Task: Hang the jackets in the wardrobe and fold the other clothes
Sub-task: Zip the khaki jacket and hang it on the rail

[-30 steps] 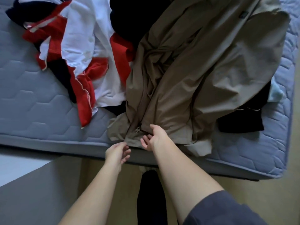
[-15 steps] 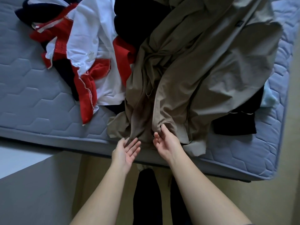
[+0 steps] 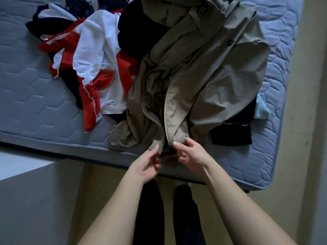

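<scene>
both hands at hem of jacket point(image 3: 203, 82) on mattress point(image 3: 35, 106). left hand point(image 3: 146, 165) pinches left front edge; right hand point(image 3: 190, 154) pinches right edge by zip.

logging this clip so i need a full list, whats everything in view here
mattress: one, blue-grey, quilted, across the top of the view
khaki jacket: one, khaki, crumpled on the mattress, hem at the near edge
red-white-navy clothes: tangled heap, count unclear, left of the jacket
black garments: at least two, one behind the jacket at top centre, one under its right side
light blue cloth: one, pale blue, peeking out at the jacket's right
floor: beige, below and right of the mattress
grey surface: one, lower left; cannot tell what it is
legs: two, in dark trousers, bottom centre
left hand: fingers pinch the jacket's left front edge at the hem
right hand: fingers pinch the right front edge
</scene>
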Motion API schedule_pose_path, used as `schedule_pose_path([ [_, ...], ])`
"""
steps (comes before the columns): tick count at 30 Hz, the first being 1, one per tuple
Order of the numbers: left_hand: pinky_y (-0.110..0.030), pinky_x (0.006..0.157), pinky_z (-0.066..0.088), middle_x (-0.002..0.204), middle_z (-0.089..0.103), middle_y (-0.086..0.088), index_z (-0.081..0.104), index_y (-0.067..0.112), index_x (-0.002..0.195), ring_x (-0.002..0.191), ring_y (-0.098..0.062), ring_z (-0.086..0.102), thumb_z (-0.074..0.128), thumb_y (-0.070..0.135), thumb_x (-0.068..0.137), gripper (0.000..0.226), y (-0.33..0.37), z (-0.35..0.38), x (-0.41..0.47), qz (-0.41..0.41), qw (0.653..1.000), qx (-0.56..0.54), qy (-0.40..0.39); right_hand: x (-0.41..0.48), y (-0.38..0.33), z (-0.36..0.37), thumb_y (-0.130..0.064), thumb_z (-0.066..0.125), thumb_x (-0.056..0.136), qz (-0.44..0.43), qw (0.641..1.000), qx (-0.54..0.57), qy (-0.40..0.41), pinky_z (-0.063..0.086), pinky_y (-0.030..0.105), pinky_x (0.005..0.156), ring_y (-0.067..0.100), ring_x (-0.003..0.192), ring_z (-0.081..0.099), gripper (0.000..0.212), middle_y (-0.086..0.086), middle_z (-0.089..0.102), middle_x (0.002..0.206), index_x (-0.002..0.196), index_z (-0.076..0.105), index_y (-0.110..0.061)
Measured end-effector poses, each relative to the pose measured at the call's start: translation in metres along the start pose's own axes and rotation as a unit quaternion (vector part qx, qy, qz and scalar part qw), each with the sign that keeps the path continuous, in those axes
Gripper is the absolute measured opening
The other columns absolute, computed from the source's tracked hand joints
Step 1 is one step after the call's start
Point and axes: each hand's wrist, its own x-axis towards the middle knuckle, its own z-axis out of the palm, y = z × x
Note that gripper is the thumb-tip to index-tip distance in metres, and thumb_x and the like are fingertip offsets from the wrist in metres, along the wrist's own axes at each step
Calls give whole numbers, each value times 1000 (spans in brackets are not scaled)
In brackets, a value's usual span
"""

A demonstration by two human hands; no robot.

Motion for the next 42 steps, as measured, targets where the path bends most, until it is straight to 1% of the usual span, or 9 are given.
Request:
schedule_pose_path([
  [7, -11, 35, 28, 55, 46, 8, 49, 17, 75, 41, 0, 38, 61, 6, 76, 16, -6, 40, -24, 109, 984, -71, -123, -21, -11, -15, -13, 71, 66, -14, 999, 45, -22, 38, 22, 61, 15, 73, 51, 33, 10, 60, 91, 98, 65, -9],
  [10, -11, 41, 38, 65, 61, 5, 55, 15, 80, 48, -1, 52, 63, 5, 72, 15, -9, 50, -27, 147, 981, -55, -117, -24, -9, -17, -8, 69, 67, -34, 995, 97, -18, 49, 18, 56, 10, 66, 62, 27, 5, 70, 84, 94, 66, -7],
  [14, -12, 40, 36, 66, 64, 4, 62, 13, 83, 48, -1, 50, 64, 5, 71, 15, -13, 60, -31, 212, 973, -25, -92, -28, -7, -10, -9, 69, 67, -62, 991, 120, 4, 47, 17, 49, 6, 54, 56, 23, 2, 68, 74, 90, 67, -9],
  [19, -12, 48, 45, 59, 65, 9, 63, 14, 85, 51, 3, 58, 63, 3, 80, 12, -18, 66, -35, 289, 956, 12, -46, -31, -3, 1, -13, 70, 66, -82, 983, 159, 29, 45, 27, 69, 12, 68, 55, 25, 4, 66, 81, 90, 68, -13],
  [23, -10, 50, 44, 68, 69, 9, 64, 14, 83, 57, 4, 59, 66, 2, 77, 14, -17, 70, -36, 336, 942, 2, -21, -35, -2, 6, -13, 68, 69, -87, 980, 178, 29, 47, 23, 62, 13, 71, 61, 23, 4, 70, 84, 92, 68, -14],
  [28, -9, 48, 41, 67, 69, 10, 65, 17, 82, 57, 4, 58, 65, 0, 81, 17, -17, 71, -38, 342, 940, 0, 1, -38, -2, 10, -13, 67, 69, -85, 977, 189, 45, 33, 16, 46, 7, 61, 49, 21, 0, 64, 80, 90, 67, -17],
  [31, -10, 50, 42, 71, 70, 9, 66, 16, 85, 61, 3, 60, 67, 2, 80, 15, -18, 68, -39, 348, 937, 19, 2, -39, -2, 10, -14, 68, 70, -86, 978, 186, 45, 32, 16, 47, 7, 62, 49, 19, -1, 65, 80, 88, 69, -18],
  [36, -14, 62, 49, 79, 73, 2, 69, 12, 85, 72, -5, 66, 67, -3, 80, 17, -18, 64, -39, 385, 922, 48, -13, -39, -4, 11, -12, 68, 69, -93, 975, 197, 46, 42, 16, 45, 5, 59, 57, 20, -2, 70, 77, 88, 70, -17],
  [42, -23, 79, 52, 87, 70, -9, 66, 0, 89, 83, -13, 65, 68, -9, 79, 14, -13, 64, -35, 440, 886, 144, 0, -37, -3, 15, -7, 68, 74, -99, 963, 231, 100, 35, 13, 40, 3, 54, 55, 14, -2, 69, 73, 85, 67, -15],
])
